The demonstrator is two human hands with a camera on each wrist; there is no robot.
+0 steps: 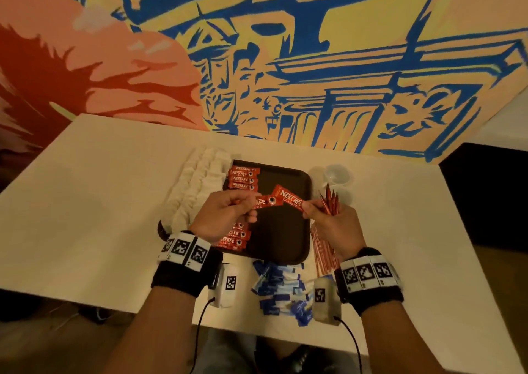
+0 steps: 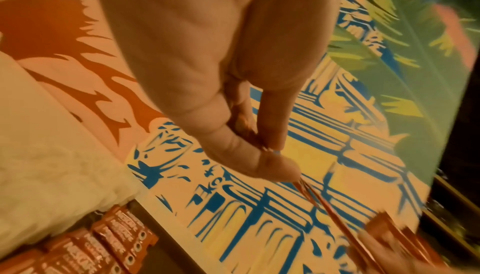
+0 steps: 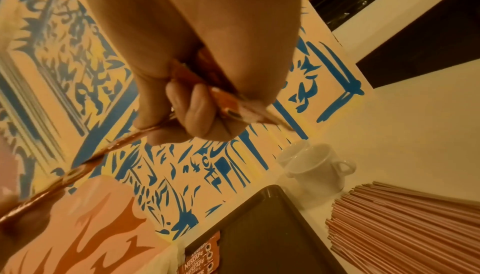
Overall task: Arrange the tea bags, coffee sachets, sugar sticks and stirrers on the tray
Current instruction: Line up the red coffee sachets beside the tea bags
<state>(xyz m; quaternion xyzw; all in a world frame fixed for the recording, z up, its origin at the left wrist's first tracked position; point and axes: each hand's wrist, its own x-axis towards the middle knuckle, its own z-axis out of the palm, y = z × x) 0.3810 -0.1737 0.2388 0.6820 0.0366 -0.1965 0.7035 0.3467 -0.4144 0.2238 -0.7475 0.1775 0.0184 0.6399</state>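
Above the tray (image 1: 288, 179), your left hand (image 1: 225, 216) and right hand (image 1: 331, 225) are each pinching light, crinkly, limp coffee sachets (image 1: 285, 199) by their end seams, likely the surest hold.

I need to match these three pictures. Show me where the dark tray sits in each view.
Head: dark tray at centre, under both hands.
Left wrist: only its edge at bottom left, beside the coffee sachets.
Right wrist: its corner at bottom centre.
Shared landmark: the row of sachets along the tray's left side.

Tray (image 1: 297, 225) centre bare; sachet rows (image 1: 243, 179) crowd left edge, cups (image 1: 337, 175) right.
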